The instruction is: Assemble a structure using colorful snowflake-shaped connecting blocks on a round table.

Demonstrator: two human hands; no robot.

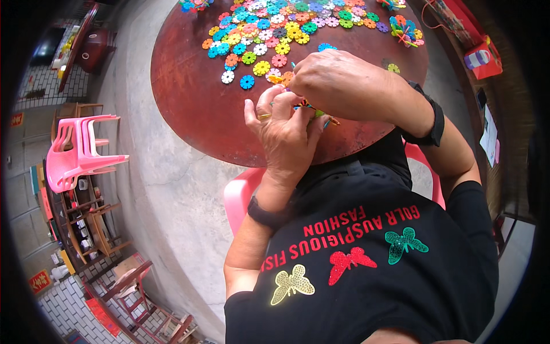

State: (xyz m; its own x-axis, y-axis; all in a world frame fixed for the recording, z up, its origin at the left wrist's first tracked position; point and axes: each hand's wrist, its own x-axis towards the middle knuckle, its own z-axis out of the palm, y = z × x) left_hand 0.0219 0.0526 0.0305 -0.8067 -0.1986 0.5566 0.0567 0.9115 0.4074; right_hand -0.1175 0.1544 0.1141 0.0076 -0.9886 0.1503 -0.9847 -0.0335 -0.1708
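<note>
A cluster of joined, multicoloured interlocking plastic discs [303,105] is held just above the near edge of the round table, mostly covered by my fingers. My left hand [283,131] is closed around its near left side, with thumb and fingers gripping it. From the right, my right hand [338,77] reaches over the cluster with curled fingers, pinching at it. What sits between those fingertips is largely hidden, though bits of purple and orange show beside them. Loose flower-shaped discs lie just beyond, including a blue disc [247,82] and a yellow disc [261,68].
Many loose discs spread over the far half of the reddish-brown round table [195,109]. A finished-looking disc ball [404,31] stands at the far right. Pink stacked chairs [80,150] are at left. A red box [486,57] stands beyond the table's right side.
</note>
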